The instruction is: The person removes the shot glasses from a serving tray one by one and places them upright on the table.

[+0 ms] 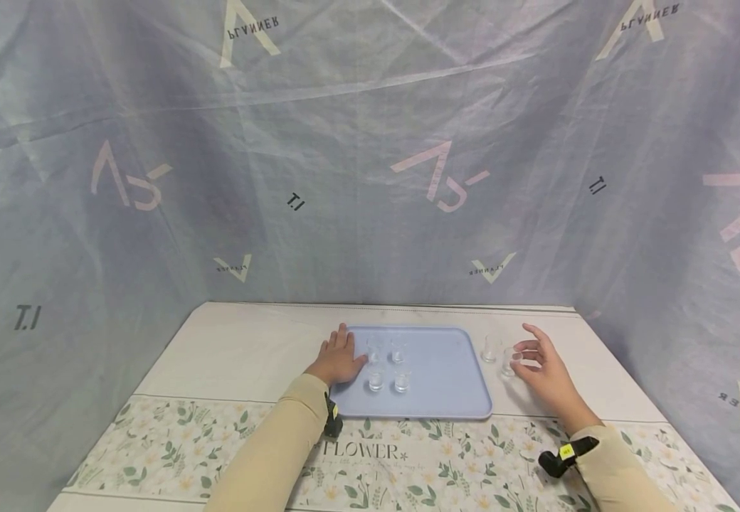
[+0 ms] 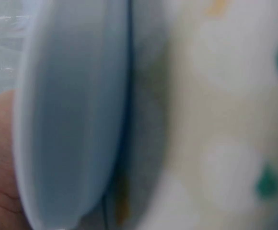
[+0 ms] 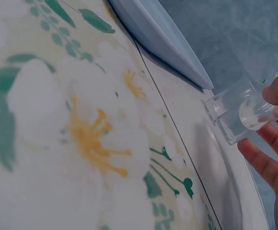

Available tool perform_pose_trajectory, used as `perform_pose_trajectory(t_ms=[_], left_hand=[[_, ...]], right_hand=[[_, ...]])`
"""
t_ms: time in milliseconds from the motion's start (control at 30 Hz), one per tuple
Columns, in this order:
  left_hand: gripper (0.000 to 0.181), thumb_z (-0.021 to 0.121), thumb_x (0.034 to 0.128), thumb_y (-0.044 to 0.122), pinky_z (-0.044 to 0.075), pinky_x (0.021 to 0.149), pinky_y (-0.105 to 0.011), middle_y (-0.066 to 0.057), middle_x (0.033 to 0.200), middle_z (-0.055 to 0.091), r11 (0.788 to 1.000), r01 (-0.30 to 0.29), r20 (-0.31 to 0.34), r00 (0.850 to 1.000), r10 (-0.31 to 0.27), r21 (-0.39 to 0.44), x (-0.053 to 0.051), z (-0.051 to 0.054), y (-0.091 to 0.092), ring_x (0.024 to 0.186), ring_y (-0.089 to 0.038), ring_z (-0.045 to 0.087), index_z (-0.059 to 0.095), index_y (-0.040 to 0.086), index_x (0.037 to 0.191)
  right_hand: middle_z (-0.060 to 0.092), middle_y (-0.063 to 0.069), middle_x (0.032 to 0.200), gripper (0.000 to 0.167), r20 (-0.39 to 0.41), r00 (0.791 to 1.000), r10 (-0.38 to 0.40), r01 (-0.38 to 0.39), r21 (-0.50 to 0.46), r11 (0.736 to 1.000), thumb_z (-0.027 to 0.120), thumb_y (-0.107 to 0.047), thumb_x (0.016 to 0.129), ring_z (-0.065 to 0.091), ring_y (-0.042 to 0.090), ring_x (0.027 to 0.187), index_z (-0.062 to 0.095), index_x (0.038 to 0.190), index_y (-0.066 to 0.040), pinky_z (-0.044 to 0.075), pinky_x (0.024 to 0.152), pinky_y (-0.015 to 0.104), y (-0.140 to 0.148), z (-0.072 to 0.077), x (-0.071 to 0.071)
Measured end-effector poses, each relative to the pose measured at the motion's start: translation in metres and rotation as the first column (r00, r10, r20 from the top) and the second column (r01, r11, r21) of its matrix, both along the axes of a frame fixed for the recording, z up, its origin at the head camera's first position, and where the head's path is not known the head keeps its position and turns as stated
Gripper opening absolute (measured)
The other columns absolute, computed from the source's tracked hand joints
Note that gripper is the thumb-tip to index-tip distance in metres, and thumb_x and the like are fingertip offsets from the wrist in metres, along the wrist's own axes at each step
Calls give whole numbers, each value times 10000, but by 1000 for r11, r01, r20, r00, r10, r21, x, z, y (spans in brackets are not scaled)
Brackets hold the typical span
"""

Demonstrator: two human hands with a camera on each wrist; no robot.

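Four small clear glasses stand in two rows on the blue tray (image 1: 443, 370); one is the front-left glass (image 1: 376, 382). My left hand (image 1: 339, 358) lies with spread fingers over the tray's left edge, its thumb beside the back-left glass (image 1: 373, 353). In the left wrist view, part of the left hand (image 2: 2, 163) shows behind the tray rim (image 2: 72, 115). Right of the tray, my right hand (image 1: 546, 370) holds a small glass (image 1: 509, 363) between thumb and fingers, index finger raised. Another glass (image 1: 489, 350) stands close by, between it and the tray.
A white table cover (image 1: 248, 348) with a flowered band (image 1: 171, 444) along the front lies under everything. Grey-blue sheeting (image 1: 344, 178) hangs behind the table and at both sides.
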State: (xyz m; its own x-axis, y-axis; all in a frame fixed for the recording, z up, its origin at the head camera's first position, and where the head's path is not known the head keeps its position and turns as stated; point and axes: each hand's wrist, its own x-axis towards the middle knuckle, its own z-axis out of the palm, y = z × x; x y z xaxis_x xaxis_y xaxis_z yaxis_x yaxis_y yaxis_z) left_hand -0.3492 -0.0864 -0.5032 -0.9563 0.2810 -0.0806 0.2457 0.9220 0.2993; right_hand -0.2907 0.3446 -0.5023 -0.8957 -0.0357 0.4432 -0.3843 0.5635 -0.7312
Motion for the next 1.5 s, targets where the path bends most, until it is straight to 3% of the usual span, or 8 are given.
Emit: perform_pose_trajectory(t_ms=[100, 333, 567, 767, 1100, 1500], left_hand=[[743, 398, 1064, 444, 132, 1234, -540, -256, 1668, 58, 1000, -1, 0, 1000, 1, 4, 0, 0, 0, 1534, -425, 101, 237, -81, 1563], [744, 406, 1064, 442, 131, 1233, -546, -259, 1666, 61, 1000, 3, 4, 1000, -3, 8, 2, 1, 0, 1533, -429, 101, 238, -84, 1562], [751, 398, 1063, 455, 136, 1231, -549, -263, 1665, 61, 1000, 8, -5, 1000, -8, 5, -1, -1, -1, 1531, -433, 103, 239, -83, 1562], [746, 403, 1063, 446, 136, 1231, -546, -265, 1664, 61, 1000, 8, -4, 1000, -8, 10, 1, 0, -1, 1531, -433, 106, 241, -85, 1561], [738, 411, 1064, 429, 135, 1232, -547, -268, 1662, 70, 1000, 10, 2, 1000, -10, 13, 3, 5, -2, 1530, -436, 110, 241, -92, 1558], [740, 419, 1061, 433, 134, 1232, -546, -263, 1664, 66, 1000, 3, 0, 1000, -3, 17, 2, 3, 0, 1531, -431, 106, 247, -87, 1558]], right_hand=[[606, 235, 1138, 858, -18, 1000, 3, -3, -15, 1000, 733, 91, 861, 642, 229, 997, 273, 1569, -57, 499, 789, 101, 1, 1, -1], [599, 218, 1145, 845, -4, 999, -38, 38, -1, 999, 726, 80, 866, 616, 110, 987, 272, 1564, -66, 482, 785, 72, 4, 0, -7], [600, 239, 1160, 816, 6, 998, -67, 67, 9, 998, 705, 67, 878, 615, 158, 998, 274, 1559, -61, 483, 775, 71, 9, -2, -17], [600, 256, 1169, 815, 14, 997, -79, 79, 17, 997, 710, 54, 879, 602, 124, 994, 277, 1560, -59, 472, 773, 64, 10, 0, -20], [587, 271, 1174, 801, 17, 997, -76, 76, 1, 997, 697, 60, 890, 610, 428, 1075, 267, 1557, -46, 460, 769, 51, 9, 4, -25], [585, 273, 1185, 778, 18, 996, -89, 89, 8, 996, 688, 52, 899, 621, 417, 1062, 276, 1553, -35, 468, 746, 55, 13, 1, -30]])
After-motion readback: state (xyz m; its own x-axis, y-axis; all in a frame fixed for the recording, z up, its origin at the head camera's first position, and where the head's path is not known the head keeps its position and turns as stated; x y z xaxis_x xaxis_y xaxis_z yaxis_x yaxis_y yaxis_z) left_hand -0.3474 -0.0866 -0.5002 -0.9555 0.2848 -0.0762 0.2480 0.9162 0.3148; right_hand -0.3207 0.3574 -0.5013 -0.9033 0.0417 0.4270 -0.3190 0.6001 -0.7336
